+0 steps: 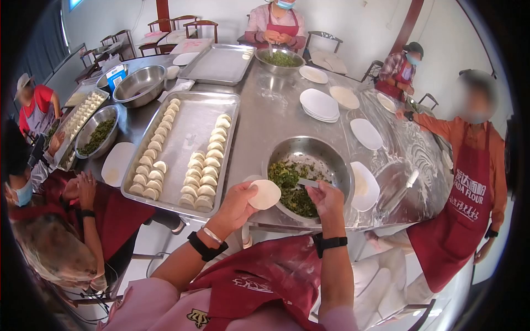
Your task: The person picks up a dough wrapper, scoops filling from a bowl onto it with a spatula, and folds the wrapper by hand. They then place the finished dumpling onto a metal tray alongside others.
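A round, flat dumpling wrapper is pinched at its left edge by my left hand, just left of a steel bowl. My right hand grips a flat metal spatula whose end reaches over the filling. Chopped green and yellow filling covers the left and lower part of the steel bowl. To the left of my hands, a metal tray carries rows of folded dumplings along both sides. The spatula's tip is partly hidden against the filling.
White plates and wrappers lie on the steel table, floury at right. Another tray and a filling bowl stand farther back. A person in a red apron stands right; another sits close at left.
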Action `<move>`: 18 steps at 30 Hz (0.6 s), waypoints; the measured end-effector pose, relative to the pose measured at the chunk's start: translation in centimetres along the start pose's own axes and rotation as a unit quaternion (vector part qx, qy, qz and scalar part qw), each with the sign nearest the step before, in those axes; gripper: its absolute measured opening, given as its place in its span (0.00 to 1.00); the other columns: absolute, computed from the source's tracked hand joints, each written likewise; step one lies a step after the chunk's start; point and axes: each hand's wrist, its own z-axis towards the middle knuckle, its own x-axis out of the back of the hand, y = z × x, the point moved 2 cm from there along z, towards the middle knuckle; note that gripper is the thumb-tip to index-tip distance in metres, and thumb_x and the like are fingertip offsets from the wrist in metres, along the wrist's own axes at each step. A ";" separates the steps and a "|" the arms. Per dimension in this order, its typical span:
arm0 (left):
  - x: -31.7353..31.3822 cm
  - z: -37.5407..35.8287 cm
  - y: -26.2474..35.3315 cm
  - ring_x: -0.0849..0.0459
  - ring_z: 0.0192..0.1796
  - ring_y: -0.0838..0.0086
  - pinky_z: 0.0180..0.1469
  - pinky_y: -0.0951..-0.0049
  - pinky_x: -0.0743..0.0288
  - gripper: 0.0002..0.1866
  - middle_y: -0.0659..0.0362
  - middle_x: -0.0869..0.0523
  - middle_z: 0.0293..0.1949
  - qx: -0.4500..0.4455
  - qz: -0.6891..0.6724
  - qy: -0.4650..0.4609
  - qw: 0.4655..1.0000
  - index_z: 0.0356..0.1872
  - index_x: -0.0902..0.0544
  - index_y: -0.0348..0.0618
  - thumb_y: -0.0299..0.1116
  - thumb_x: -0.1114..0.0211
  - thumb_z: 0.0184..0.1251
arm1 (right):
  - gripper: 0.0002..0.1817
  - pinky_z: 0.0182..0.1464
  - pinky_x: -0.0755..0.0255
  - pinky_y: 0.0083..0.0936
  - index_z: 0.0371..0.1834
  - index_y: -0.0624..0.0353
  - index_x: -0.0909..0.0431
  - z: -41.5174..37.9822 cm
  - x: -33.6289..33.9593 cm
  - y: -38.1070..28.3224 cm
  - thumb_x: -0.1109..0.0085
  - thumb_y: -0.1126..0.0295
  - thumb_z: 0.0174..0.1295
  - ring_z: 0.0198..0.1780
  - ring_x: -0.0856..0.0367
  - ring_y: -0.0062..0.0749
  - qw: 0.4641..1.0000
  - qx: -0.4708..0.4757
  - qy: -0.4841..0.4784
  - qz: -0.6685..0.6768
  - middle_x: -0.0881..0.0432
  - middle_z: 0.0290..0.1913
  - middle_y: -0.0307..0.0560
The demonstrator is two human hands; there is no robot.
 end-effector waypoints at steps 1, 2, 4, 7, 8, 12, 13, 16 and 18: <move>-0.2 -0.1 0.3 0.18 0.61 0.59 0.65 0.58 0.23 0.19 0.46 0.19 0.59 -0.002 0.004 -0.004 1.000 0.63 0.29 0.25 0.29 0.49 0.78 | 0.11 0.40 0.10 0.32 0.49 0.80 0.28 -0.1 0.0 -0.2 0.49 0.81 0.68 0.39 0.12 0.52 1.000 -0.004 0.003 0.008 0.18 0.41 0.63; -0.3 0.0 0.5 0.18 0.61 0.59 0.65 0.57 0.23 0.20 0.46 0.19 0.59 -0.005 0.008 -0.008 1.000 0.64 0.29 0.26 0.29 0.50 0.79 | 0.11 0.40 0.10 0.32 0.49 0.80 0.28 -0.2 0.0 -0.4 0.50 0.81 0.68 0.40 0.12 0.51 1.000 0.002 0.002 0.003 0.18 0.42 0.63; -0.3 0.2 0.6 0.18 0.61 0.59 0.65 0.57 0.23 0.20 0.46 0.19 0.58 -0.005 0.009 -0.014 1.000 0.64 0.29 0.26 0.29 0.50 0.79 | 0.11 0.40 0.11 0.31 0.49 0.80 0.27 -0.3 0.2 -0.7 0.50 0.80 0.68 0.40 0.12 0.51 1.000 0.013 0.003 -0.006 0.18 0.42 0.63; -0.6 0.7 0.7 0.17 0.61 0.59 0.65 0.56 0.23 0.19 0.46 0.19 0.58 -0.008 0.009 -0.011 1.000 0.63 0.29 0.26 0.28 0.50 0.78 | 0.13 0.42 0.11 0.31 0.50 0.79 0.28 -0.1 0.8 -1.0 0.50 0.77 0.70 0.44 0.13 0.53 1.000 0.009 -0.004 -0.013 0.19 0.46 0.65; -0.7 0.8 0.7 0.17 0.60 0.59 0.65 0.56 0.23 0.19 0.46 0.19 0.58 -0.009 0.009 -0.009 1.000 0.63 0.28 0.26 0.28 0.50 0.78 | 0.13 0.41 0.11 0.30 0.50 0.79 0.28 -0.2 0.9 -1.1 0.50 0.78 0.70 0.43 0.12 0.52 1.000 0.009 -0.004 -0.002 0.19 0.45 0.65; -0.9 1.7 0.5 0.19 0.62 0.58 0.66 0.56 0.25 0.20 0.46 0.20 0.60 -0.023 -0.016 -0.016 0.999 0.64 0.29 0.26 0.26 0.49 0.77 | 0.12 0.40 0.11 0.30 0.50 0.79 0.28 -0.6 0.8 -1.7 0.50 0.78 0.70 0.41 0.12 0.49 1.000 0.013 -0.002 0.024 0.18 0.43 0.64; -1.0 1.9 0.4 0.19 0.63 0.58 0.67 0.54 0.26 0.20 0.46 0.21 0.60 -0.028 -0.017 -0.018 0.999 0.65 0.29 0.26 0.26 0.49 0.78 | 0.13 0.40 0.11 0.30 0.51 0.79 0.28 -0.7 0.8 -2.0 0.50 0.78 0.70 0.42 0.12 0.49 1.000 0.014 -0.001 0.024 0.18 0.43 0.64; -1.7 2.4 0.3 0.21 0.65 0.58 0.69 0.54 0.28 0.21 0.46 0.22 0.62 -0.025 -0.013 -0.009 1.000 0.67 0.31 0.27 0.26 0.50 0.78 | 0.13 0.40 0.11 0.30 0.51 0.80 0.28 -1.8 0.1 -3.2 0.50 0.78 0.70 0.41 0.11 0.48 0.999 0.019 -0.008 0.026 0.18 0.43 0.65; -2.5 2.9 0.1 0.22 0.65 0.58 0.70 0.54 0.29 0.21 0.47 0.22 0.62 -0.021 -0.017 -0.015 1.000 0.67 0.31 0.28 0.27 0.50 0.78 | 0.13 0.40 0.11 0.30 0.52 0.79 0.28 -2.7 -0.4 -4.0 0.50 0.78 0.71 0.41 0.11 0.48 0.999 0.041 -0.016 0.013 0.17 0.43 0.65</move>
